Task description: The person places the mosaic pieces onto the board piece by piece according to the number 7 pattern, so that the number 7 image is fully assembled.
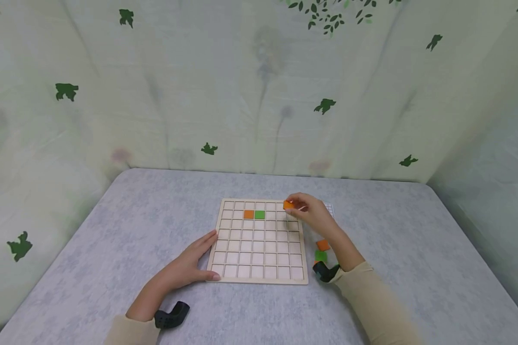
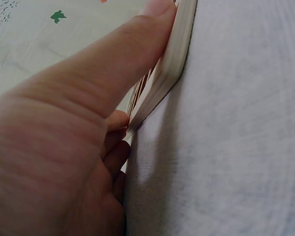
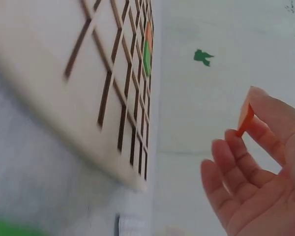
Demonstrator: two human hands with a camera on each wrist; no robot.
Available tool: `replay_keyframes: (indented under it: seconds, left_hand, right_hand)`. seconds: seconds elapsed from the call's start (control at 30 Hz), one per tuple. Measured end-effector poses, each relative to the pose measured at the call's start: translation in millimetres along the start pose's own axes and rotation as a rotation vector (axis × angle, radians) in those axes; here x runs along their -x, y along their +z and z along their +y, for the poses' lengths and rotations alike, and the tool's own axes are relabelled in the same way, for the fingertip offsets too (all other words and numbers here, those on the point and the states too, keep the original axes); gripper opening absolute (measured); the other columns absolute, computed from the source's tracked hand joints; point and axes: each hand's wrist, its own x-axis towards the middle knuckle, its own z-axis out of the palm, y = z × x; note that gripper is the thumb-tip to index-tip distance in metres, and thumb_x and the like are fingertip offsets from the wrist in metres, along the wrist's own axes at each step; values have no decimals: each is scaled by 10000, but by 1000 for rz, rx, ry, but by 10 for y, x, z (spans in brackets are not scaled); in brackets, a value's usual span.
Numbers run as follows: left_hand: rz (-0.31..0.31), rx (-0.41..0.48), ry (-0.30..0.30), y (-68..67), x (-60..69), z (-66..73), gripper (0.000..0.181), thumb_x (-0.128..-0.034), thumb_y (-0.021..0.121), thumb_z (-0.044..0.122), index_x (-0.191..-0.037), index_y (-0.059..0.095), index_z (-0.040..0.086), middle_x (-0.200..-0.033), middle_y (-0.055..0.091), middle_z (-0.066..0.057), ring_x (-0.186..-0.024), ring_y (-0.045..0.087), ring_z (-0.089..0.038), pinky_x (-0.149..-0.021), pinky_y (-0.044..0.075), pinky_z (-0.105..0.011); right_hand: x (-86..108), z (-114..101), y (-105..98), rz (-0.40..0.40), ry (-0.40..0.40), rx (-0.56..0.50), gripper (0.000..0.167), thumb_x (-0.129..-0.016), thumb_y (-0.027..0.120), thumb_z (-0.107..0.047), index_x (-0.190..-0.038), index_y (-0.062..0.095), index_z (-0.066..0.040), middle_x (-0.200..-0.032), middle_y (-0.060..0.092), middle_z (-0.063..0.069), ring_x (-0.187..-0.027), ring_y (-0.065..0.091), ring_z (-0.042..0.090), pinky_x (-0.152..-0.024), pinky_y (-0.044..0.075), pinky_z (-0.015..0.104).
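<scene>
A square wooden grid board (image 1: pixel 259 281) lies on the table. My left hand (image 1: pixel 183 266) rests at its left side, thumb on the near corner and fingers along the edge; the left wrist view shows the thumb (image 2: pixel 123 59) against the rim. Above the board's far right corner, my right hand (image 1: pixel 314 213) pinches an orange tile (image 1: pixel 288 204) between thumb and fingers. The right wrist view shows that orange tile (image 3: pixel 245 118) raised off the board. An orange tile (image 1: pixel 249 214) and a green tile (image 1: pixel 260 214) sit side by side in the grid's second row from the far edge.
Right of the board, beneath the right forearm, lie a loose orange tile (image 1: pixel 323 245) and a green tile (image 1: pixel 321 256), partly overlapped by the wrist device (image 1: pixel 325 272). A printed grid card (image 1: pixel 330 208) shows behind the right hand. A leaf-patterned curtain (image 1: pixel 259 96) backs the table (image 1: pixel 164 201).
</scene>
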Motion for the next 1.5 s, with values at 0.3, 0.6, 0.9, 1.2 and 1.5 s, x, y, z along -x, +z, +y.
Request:
replay_keyframes:
  seconds: [0.3,0.6,0.9,1.2,1.5]
  left_hand:
    - [-1,10,0,-1,5,-4,1056,-641,731,517,-1434,205,58,-1484,127,-105,-1326,114,-338,-1008,176,-540]
    - [1,12,0,-10,7,6,1059,-639,733,515,-1432,205,51,-1483,129,-111,-1325,118,-340,-1010,176,-536]
    - [0,22,12,-20,11,15,1050,-646,739,496,-1430,206,44,-1482,131,-116,-1325,115,-343,-1008,176,-540]
    - [-2,25,15,-4,4,12,1053,-644,736,500,-1430,205,44,-1482,127,-119,-1324,114,-346,-1006,175,-544]
    - [1,3,13,-19,6,25,1047,-646,739,489,-1427,210,35,-1479,138,-125,-1322,126,-348,-1005,179,-544]
  right_hand:
    - [-290,-14,341,-31,11,-29,298,-840,641,-141,-1115,600,-34,-1040,594,69,-878,551,190,-761,466,301]
    - [-351,171,484,-110,98,64,218,-809,674,-168,-1012,641,-99,-898,564,7,-793,503,155,-699,440,293]
    - [-368,205,520,-121,89,95,189,-785,703,-193,-957,663,-126,-877,527,9,-779,464,174,-686,419,312]
    - [-282,100,306,-112,132,3,434,-815,674,-199,-1215,559,-79,-1128,542,86,-1005,503,219,-850,421,355]
    - [45,-25,-162,-28,25,21,480,-804,682,-229,-1236,531,-82,-1194,527,82,-1062,492,273,-897,402,393]
